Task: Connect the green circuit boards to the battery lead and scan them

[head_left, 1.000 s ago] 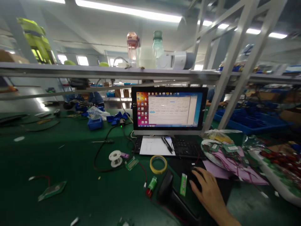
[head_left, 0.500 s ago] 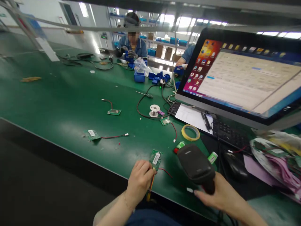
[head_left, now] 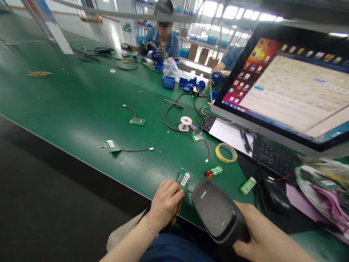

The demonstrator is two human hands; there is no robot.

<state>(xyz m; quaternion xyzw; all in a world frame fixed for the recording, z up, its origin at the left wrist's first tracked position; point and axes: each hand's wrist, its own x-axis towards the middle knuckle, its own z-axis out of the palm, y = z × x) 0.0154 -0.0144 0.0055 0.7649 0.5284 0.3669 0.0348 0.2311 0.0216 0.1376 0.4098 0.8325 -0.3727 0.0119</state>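
My left hand [head_left: 167, 200] pinches the near edge of a green circuit board [head_left: 181, 177], which carries a white barcode label [head_left: 185, 179]. Coloured wires hang below that grip over the table's front edge. In my right hand [head_left: 259, 229] is a black barcode scanner [head_left: 215, 209], its head close to the board and tilted toward it. The scanner covers part of the board's red wire. Just beyond lie a green and red battery [head_left: 214, 171] and a green battery [head_left: 248, 186].
More wired circuit boards lie on the green table [head_left: 81, 98]. A yellow tape roll [head_left: 226, 152], a solder spool [head_left: 185, 123], a keyboard [head_left: 272, 156], a mouse [head_left: 276, 196] and a monitor [head_left: 294, 91] stand to the right. A co-worker [head_left: 163, 40] sits across the table.
The scanner in my right hand has moved left and nearer to me, closer to the board. The batteries are now more fully visible. My left hand keeps its grip; the view has shifted slightly.
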